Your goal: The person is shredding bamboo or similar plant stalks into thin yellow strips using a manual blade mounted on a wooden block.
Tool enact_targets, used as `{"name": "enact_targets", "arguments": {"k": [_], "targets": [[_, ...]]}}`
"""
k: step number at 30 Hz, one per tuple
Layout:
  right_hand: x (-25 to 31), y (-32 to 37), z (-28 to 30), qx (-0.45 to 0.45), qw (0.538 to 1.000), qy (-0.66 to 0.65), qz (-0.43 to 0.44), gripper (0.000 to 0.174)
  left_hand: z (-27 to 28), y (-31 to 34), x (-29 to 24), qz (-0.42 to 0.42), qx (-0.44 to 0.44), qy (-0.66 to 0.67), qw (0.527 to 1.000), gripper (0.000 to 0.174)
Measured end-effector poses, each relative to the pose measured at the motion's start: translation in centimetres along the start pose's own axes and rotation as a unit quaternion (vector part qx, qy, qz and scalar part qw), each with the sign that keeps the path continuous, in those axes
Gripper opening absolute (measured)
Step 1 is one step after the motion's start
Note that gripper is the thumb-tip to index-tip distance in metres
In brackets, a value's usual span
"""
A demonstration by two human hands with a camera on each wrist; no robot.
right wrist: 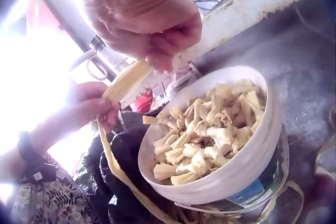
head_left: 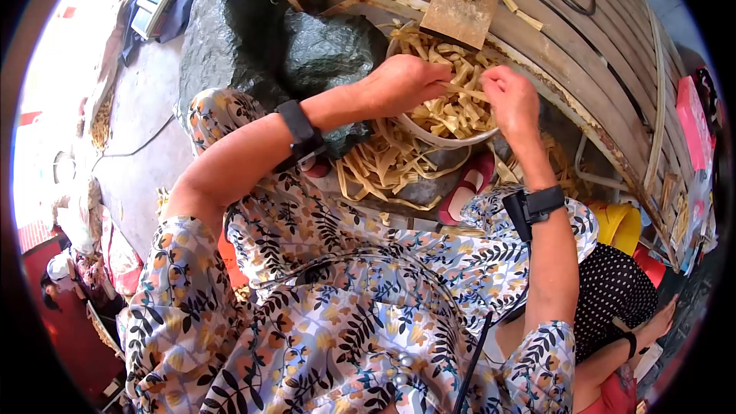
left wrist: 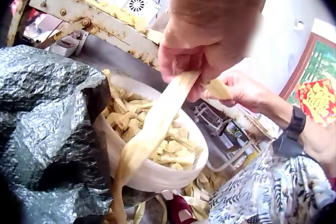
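A long flat pale-yellow strip (left wrist: 153, 129) is stretched between my two hands above a white bucket (head_left: 457, 140). My left hand (head_left: 402, 83) pinches it; in the left wrist view its long end trails over the bucket's rim. On the other side, my right hand (head_left: 512, 103) holds the strip between thumb and fingers, as the right wrist view also shows. Short, folded or knotted yellow pieces (right wrist: 202, 129) fill the bucket almost to its rim.
Dark green plastic bags (head_left: 333, 50) bulge left of the bucket. More strips (head_left: 383, 165) lie on the ground by my feet. A rusty-edged slatted surface (head_left: 560, 61) holds a wooden board (head_left: 464, 8) beyond the bucket. Another person's arm (head_left: 606, 368) shows at lower right.
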State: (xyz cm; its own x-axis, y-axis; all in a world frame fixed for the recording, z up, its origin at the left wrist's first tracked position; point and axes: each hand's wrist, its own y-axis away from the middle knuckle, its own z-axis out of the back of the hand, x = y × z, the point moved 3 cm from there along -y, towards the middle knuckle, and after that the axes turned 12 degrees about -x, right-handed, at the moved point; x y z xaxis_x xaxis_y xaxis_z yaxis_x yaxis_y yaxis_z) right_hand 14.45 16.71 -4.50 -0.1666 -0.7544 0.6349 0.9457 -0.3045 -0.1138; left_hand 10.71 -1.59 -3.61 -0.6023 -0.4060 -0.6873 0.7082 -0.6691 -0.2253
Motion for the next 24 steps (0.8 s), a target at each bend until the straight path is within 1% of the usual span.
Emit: {"name": "enact_targets", "arguments": {"k": [1,2,3,4,5,6,7,8,10,11,13,14,15,16,18,19,20,21,22,24], "targets": [[0.1,0.2,0.8,-0.006,0.999,0.042,0.005,0.015,0.1,0.0,0.5,-0.024,0.005,0.009,1.000,0.018],[-0.1,0.5,0.8,0.027,0.997,0.065,0.021,0.014,0.1,0.0,0.9,-0.048,0.009,0.018,0.999,0.018],[-0.3,0.8,0.6,0.061,0.994,0.088,0.037,0.014,0.2,-0.1,1.0,-0.071,0.007,-0.010,0.997,0.019],[-0.5,1.2,0.5,0.095,0.988,0.110,0.053,0.013,0.1,-0.2,1.3,-0.056,0.030,-0.005,0.998,0.019],[-0.7,2.0,-0.1,0.126,0.982,0.063,0.123,0.011,0.1,-0.2,1.6,-0.040,0.055,0.000,0.998,0.020],[-0.5,2.6,-0.5,0.335,0.936,-0.102,0.023,0.011,0.0,-0.3,1.9,-0.024,0.079,0.005,0.997,0.021],[0.7,3.3,-0.2,0.417,0.889,-0.185,-0.043,0.013,0.1,-0.6,1.8,-0.017,0.116,0.100,0.988,0.019],[2.2,4.3,0.2,0.490,0.823,-0.265,-0.107,0.015,0.0,-0.6,1.6,0.011,0.140,0.185,0.973,0.017],[4.4,4.0,2.3,0.450,0.829,-0.328,-0.060,0.019,0.6,-0.8,0.3,0.064,0.182,0.346,0.918,0.018],[4.7,3.8,2.7,0.433,0.813,-0.385,-0.053,0.024,0.9,-0.8,-0.4,0.143,0.172,0.419,0.880,0.021],[5.3,3.3,3.6,0.403,0.768,-0.497,-0.035,0.034,0.9,-1.3,-0.2,0.200,0.195,0.539,0.795,0.021],[5.4,3.0,3.8,0.411,0.747,-0.521,-0.048,0.036,0.9,-1.5,0.0,0.226,0.204,0.593,0.745,0.022],[5.5,2.7,4.0,0.418,0.724,-0.545,-0.060,0.039,0.5,-1.7,-0.1,0.198,0.204,0.615,0.736,0.024],[5.7,2.6,3.9,0.406,0.729,-0.548,-0.058,0.038,0.0,-1.7,0.2,0.208,0.200,0.583,0.760,0.026],[5.9,2.5,3.2,0.364,0.768,-0.525,-0.046,0.035,-1.0,-1.0,0.2,0.229,0.190,0.516,0.803,0.029],[6.0,2.4,2.6,0.333,0.801,-0.495,-0.035,0.033,-1.1,-0.8,-1.0,0.235,0.183,0.468,0.832,0.030],[6.0,2.5,2.0,0.301,0.832,-0.465,-0.025,0.031,-2.2,-0.2,0.0,0.196,0.178,0.537,0.801,0.033],[5.6,2.4,1.1,0.258,0.854,-0.451,-0.022,0.027,-3.0,-0.1,0.3,0.235,0.173,0.583,0.759,0.036],[5.4,2.4,1.1,0.223,0.885,-0.409,-0.018,0.027,-3.7,0.0,0.6,0.272,0.167,0.625,0.712,0.041],[5.4,2.2,1.4,0.146,0.936,-0.319,-0.007,0.027,-4.1,0.0,0.9,0.252,0.228,0.664,0.666,0.045]]}}
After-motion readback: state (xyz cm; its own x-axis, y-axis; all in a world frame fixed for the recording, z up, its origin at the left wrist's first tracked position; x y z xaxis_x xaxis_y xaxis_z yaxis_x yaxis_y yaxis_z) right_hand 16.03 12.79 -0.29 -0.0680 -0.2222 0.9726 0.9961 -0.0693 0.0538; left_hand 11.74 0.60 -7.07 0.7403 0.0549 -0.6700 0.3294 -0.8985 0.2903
